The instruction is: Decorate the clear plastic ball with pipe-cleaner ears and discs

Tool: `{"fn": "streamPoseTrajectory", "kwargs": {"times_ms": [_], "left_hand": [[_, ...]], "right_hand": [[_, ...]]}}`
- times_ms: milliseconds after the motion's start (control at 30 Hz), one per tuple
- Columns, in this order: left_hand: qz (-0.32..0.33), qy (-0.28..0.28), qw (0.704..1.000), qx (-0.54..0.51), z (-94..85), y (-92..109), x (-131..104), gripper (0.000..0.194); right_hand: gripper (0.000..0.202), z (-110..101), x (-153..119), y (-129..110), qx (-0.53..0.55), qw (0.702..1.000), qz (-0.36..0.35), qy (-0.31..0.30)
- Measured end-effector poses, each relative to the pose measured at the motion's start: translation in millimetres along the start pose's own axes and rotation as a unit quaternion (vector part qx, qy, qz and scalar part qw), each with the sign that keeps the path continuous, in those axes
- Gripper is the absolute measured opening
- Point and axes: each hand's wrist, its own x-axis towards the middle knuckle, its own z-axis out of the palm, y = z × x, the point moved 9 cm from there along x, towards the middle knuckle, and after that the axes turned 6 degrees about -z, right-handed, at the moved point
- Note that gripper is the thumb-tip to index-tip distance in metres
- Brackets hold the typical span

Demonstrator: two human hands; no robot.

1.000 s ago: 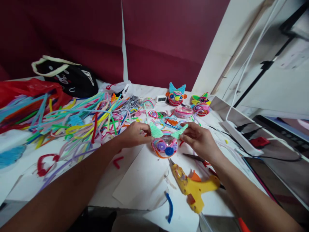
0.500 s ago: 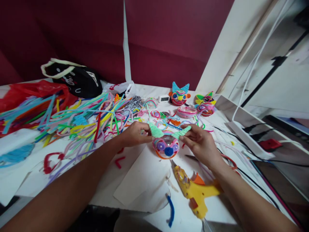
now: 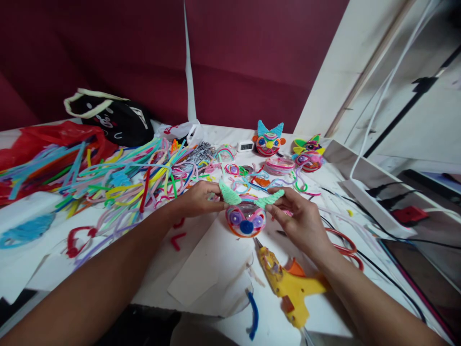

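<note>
A round pipe-cleaner face [image 3: 246,218] with purple eyes, a blue nose and an orange lower rim stands on white paper in front of me. My left hand [image 3: 203,198] pinches a mint-green pipe-cleaner ear [image 3: 229,193] at the face's upper left. At the upper right, a second mint-green ear [image 3: 270,198] is between the thumb and fingers of my right hand [image 3: 295,214]. Both ears lie against the top of the face; whether they are fixed to it I cannot tell. A yellow glue gun [image 3: 288,283] lies below my right hand, its nozzle towards the face.
Loose pipe cleaners [image 3: 137,178] spread over the left. Behind stand a blue-eared face [image 3: 268,142], a small digital clock [image 3: 245,146] and a black bag [image 3: 111,120]. Scissors [image 3: 347,245] lie by my right wrist. A power strip [image 3: 382,206] and a tablet [image 3: 414,274] are at right.
The two green ears have shifted slightly and sit a little lower and flatter at the face's top. Both hands keep their hold; the view has moved slightly.
</note>
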Motion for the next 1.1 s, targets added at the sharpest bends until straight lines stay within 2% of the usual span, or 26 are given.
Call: {"fn": "streamPoseTrajectory", "kwargs": {"times_ms": [700, 1100], "left_hand": [[0.017, -0.012, 1.0, 0.009, 2.6, -3.1, 0.7, 0.027], [0.066, -0.008, 0.998, 0.018, 2.1, 9.1, -1.4, 0.024]], "right_hand": [[0.024, -3.5, -5.5, -9.5, -0.049, 0.999, -0.018, 0.01], [0.024, -5.1, -7.6, -14.3, -0.086, 0.996, -0.03, 0.014]]}}
